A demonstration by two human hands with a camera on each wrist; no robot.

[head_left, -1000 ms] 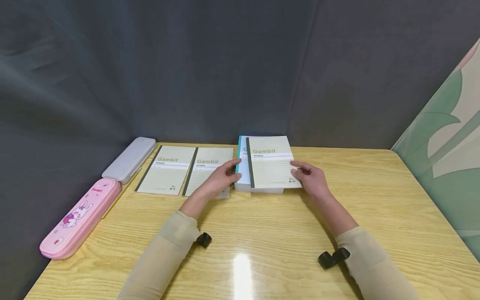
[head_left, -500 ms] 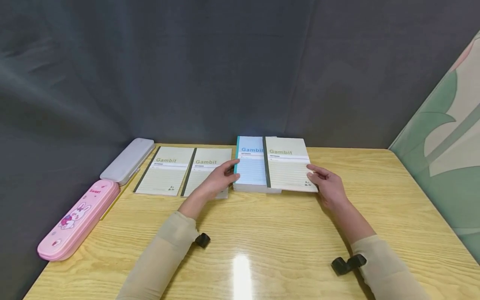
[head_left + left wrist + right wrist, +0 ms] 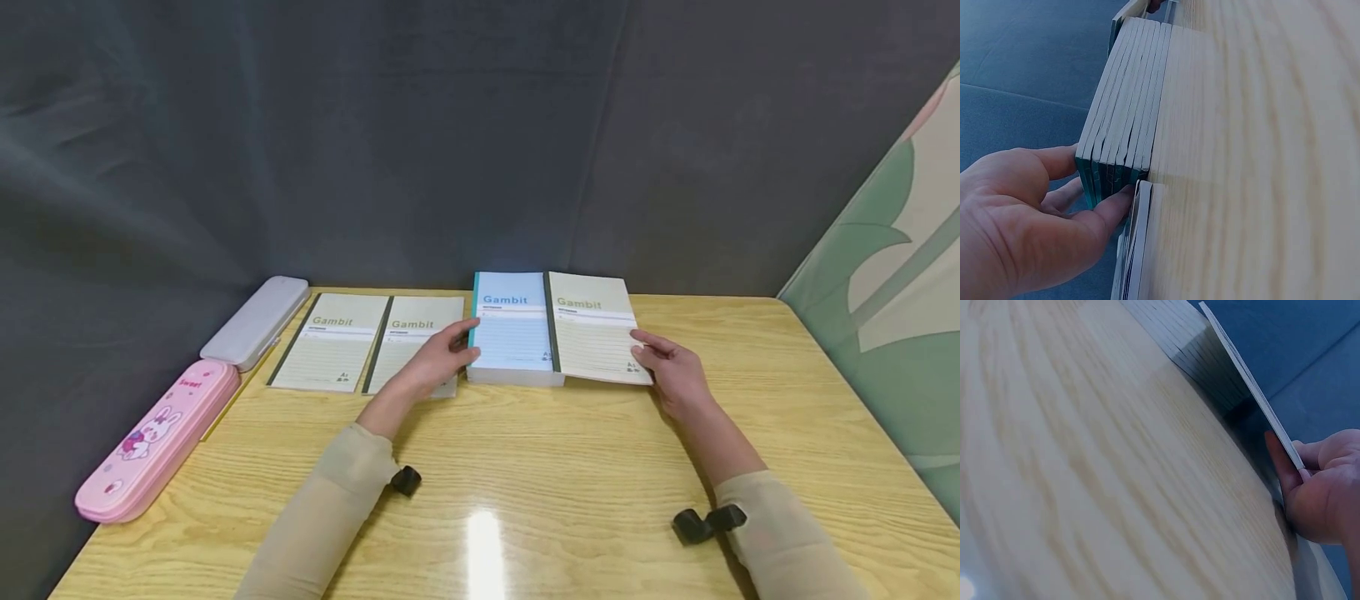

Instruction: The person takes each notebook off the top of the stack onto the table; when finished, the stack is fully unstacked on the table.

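My right hand (image 3: pixel 681 379) pinches the right edge of a cream Gambit notebook (image 3: pixel 596 329) with a dark spine. In the right wrist view the notebook (image 3: pixel 1254 390) slants over the table, its far edge near the top of the stack. Beside it, in the head view, a blue Gambit notebook (image 3: pixel 512 337) tops a thick stack. My left hand (image 3: pixel 435 358) touches the stack's left side with thumb and fingertips. The left wrist view shows the stack of several notebooks (image 3: pixel 1125 94) with teal spines, and the left fingers (image 3: pixel 1060 161) against those spines.
Two cream notebooks (image 3: pixel 327 342) lie side by side left of the stack, the nearer one (image 3: pixel 405 312) partly under my left hand's outline. A white case (image 3: pixel 258 321), a pink pencil case (image 3: pixel 161 442) and a thin yellow pencil (image 3: pixel 225 408) line the table's left edge. A dark curtain (image 3: pixel 450 142) stands behind.
My right hand has drawn the cream notebook rightward off the top of the stack, uncovering the blue notebook beneath. The left hand has stayed at the stack's left side.
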